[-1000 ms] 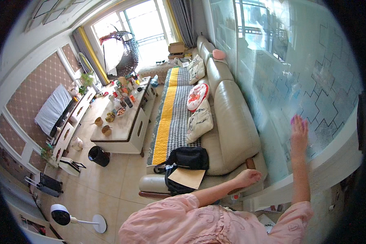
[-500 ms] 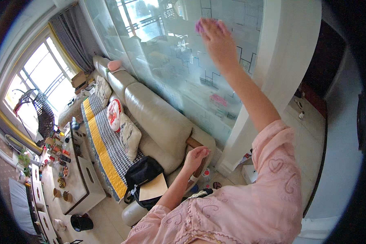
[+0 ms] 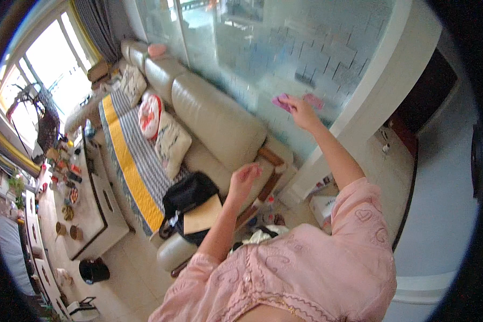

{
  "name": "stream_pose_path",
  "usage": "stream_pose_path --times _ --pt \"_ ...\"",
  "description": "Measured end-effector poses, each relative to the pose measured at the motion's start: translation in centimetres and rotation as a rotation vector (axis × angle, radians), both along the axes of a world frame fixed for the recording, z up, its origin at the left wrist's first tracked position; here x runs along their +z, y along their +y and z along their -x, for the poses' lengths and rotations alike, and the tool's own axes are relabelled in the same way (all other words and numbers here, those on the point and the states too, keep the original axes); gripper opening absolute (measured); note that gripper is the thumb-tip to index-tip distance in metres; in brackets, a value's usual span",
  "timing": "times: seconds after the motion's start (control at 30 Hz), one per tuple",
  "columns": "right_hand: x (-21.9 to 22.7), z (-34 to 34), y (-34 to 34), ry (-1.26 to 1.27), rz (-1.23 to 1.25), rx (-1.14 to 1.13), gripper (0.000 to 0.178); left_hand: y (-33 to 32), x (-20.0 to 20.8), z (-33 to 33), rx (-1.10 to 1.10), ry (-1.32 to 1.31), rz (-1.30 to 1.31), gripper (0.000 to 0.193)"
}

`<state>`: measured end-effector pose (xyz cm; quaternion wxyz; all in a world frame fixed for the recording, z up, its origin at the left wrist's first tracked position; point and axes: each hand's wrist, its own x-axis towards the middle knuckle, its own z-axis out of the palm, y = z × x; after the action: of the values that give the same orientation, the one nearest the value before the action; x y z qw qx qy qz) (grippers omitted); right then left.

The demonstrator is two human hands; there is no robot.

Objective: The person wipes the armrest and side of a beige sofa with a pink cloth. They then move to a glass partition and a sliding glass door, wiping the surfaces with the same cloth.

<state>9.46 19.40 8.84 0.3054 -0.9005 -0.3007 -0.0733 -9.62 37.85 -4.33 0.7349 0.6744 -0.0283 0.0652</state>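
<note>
Glass partition (image 3: 263,64) beside the sofa (image 3: 217,121) is apparently being wiped, purple cloth (image 3: 280,102) being pinched by right hand (image 3: 302,114), left hand (image 3: 243,181) being held loosely curled; flat pressure is probably being required next.

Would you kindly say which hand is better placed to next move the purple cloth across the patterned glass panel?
Probably the right hand: it holds the cloth before the glass panel, while the left hand is apart from both.
</note>
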Motion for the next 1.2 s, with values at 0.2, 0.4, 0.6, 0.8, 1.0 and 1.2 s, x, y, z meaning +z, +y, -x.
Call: stream_pose_path --times 0.2,0.4,0.6,0.8,1.0,1.2 --pt "0.8 12.5 7.4 1.02 -1.141 0.324 0.038 2.7 3.7 3.8 0.156 -0.067 0.418 0.038" --pt "-1.9 19.5 11.1 1.285 -1.223 0.517 0.035 5.0 7.2 9.2 0.278 -0.175 0.472 0.04" --pt "-6.6 25.4 12.7 0.893 -0.861 0.621 0.034 4.2 5.5 16.3 0.57 -0.163 0.415 0.026" --pt "-11.3 33.3 11.9 0.958 -0.803 0.718 0.034 2.0 1.0 25.8 0.818 -0.029 0.152 0.025" --pt "-9.1 41.0 13.4 1.316 -0.67 0.633 0.036 2.3 0.5 32.7 0.942 -0.106 0.334 0.024" --pt "-11.3 45.8 20.4 1.125 -0.546 0.839 0.036 7.4 1.2 39.6 1.123 -0.082 0.376 0.021"
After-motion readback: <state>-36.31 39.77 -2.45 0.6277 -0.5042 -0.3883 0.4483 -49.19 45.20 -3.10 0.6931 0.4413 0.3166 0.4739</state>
